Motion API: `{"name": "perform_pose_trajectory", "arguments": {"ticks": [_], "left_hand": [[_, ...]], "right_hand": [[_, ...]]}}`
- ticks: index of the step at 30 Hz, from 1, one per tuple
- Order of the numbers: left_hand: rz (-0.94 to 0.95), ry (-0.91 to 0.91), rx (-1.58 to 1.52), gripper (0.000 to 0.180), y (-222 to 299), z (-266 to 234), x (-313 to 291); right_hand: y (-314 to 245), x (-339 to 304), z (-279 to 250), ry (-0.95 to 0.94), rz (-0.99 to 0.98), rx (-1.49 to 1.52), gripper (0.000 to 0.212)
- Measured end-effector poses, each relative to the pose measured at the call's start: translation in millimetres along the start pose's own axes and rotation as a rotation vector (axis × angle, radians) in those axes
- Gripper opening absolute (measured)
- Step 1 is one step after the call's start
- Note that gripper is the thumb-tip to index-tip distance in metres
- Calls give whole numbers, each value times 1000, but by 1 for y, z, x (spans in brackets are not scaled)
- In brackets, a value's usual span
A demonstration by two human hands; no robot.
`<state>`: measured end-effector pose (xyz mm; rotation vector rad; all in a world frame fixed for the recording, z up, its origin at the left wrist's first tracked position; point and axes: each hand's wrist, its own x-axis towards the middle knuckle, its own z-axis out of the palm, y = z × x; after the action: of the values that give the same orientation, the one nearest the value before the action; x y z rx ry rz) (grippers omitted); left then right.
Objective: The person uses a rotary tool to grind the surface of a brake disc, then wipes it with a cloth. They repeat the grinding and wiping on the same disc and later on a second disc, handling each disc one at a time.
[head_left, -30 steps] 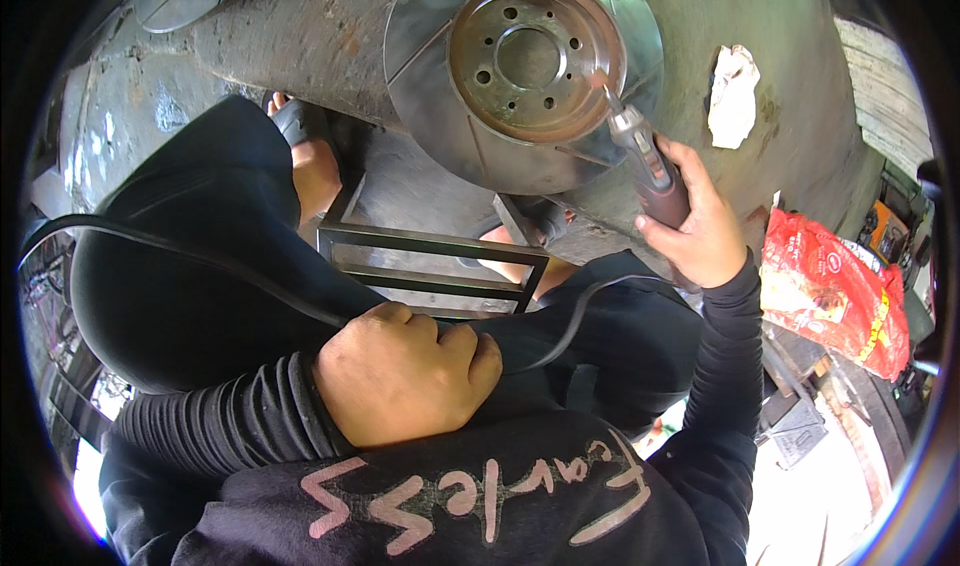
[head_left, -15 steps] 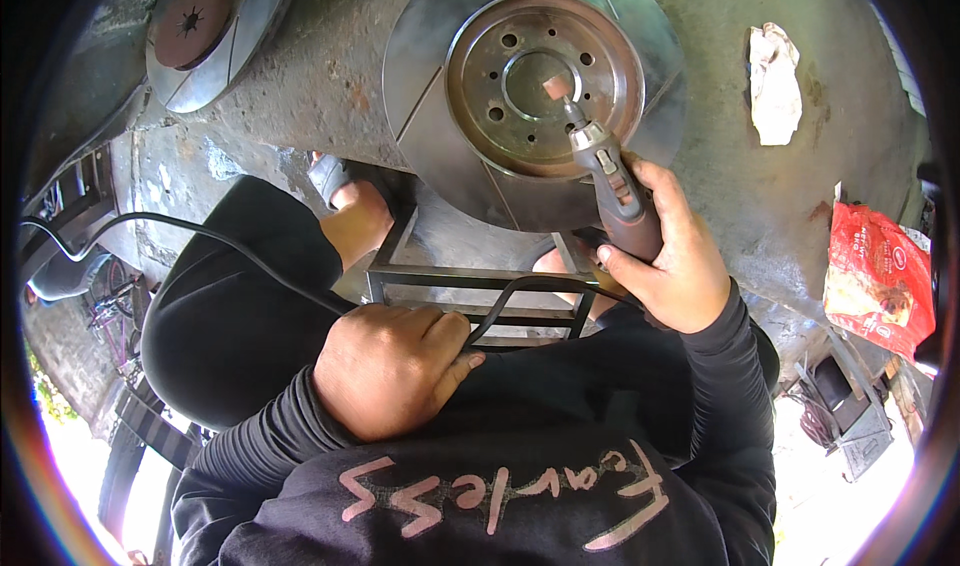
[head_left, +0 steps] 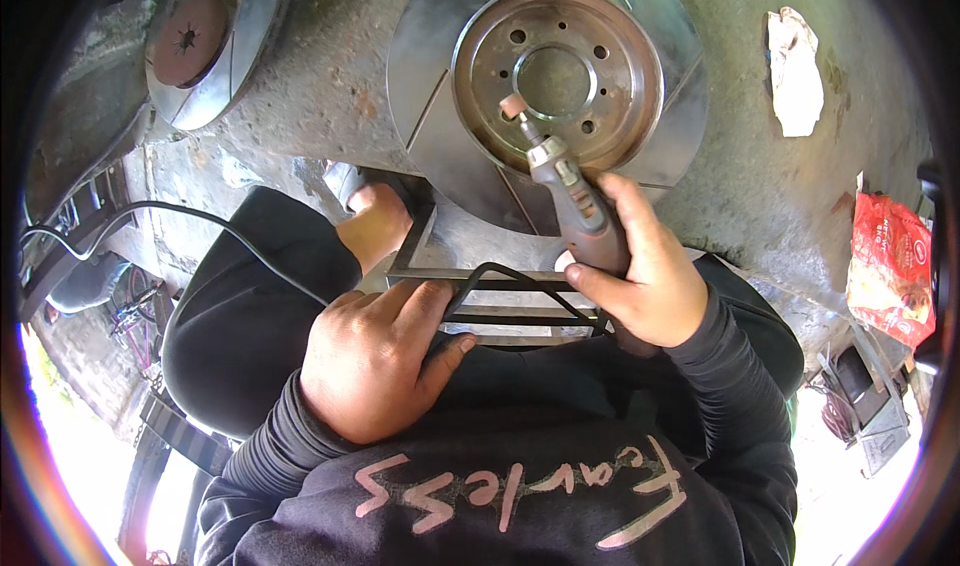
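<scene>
- Okay, right hand [head_left: 650, 278]: I see its fingers clamped around the grey rotary tool [head_left: 585, 211], which slants up and left.
- Tool's reddish tip [head_left: 512, 107] is over the lower left of the brake disc's [head_left: 560, 42] recessed hub; can't tell from my side if it touches.
- Left hand [head_left: 365, 364]: fingers curled together on the black cable [head_left: 242, 234], fingertips hidden from me; cable comes in from the left, exits by the thumb, arches toward the right hand.
- Brake disc lies flat ahead of both hands, slotted ring outside, rusty hub with holes inside.
- Just below the disc, metal frame [head_left: 480, 280] between the dark-trousered legs.
- Upper left, second slotted disc [head_left: 243, 58] with a brown abrasive disc [head_left: 189, 39] on it.
- Right of the brake disc, crumpled white cloth or paper [head_left: 796, 76] on the worn grey surface [head_left: 740, 116].
- Far right, red bag [head_left: 888, 264], near the rim of my view.
</scene>
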<state>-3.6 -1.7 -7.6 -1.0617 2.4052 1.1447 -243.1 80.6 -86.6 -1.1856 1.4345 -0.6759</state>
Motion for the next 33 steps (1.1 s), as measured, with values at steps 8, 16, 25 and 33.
{"name": "perform_pose_trajectory", "arguments": {"ticks": [8,16,25,33], "left_hand": [[1,58,-21,52,-2,-1,0],[-114,64,-65,48,1,-11,13],[-88,-15,-75,48,5,-22,17],[-86,-62,-70,48,6,-24,12]], "right_hand": [[-17,-1,-44,280,225,647,73],[6,8,-80,424,404,1120,73],[20,9,-102,444,434,1129,59],[31,10,-99,505,449,1169,57]]}}
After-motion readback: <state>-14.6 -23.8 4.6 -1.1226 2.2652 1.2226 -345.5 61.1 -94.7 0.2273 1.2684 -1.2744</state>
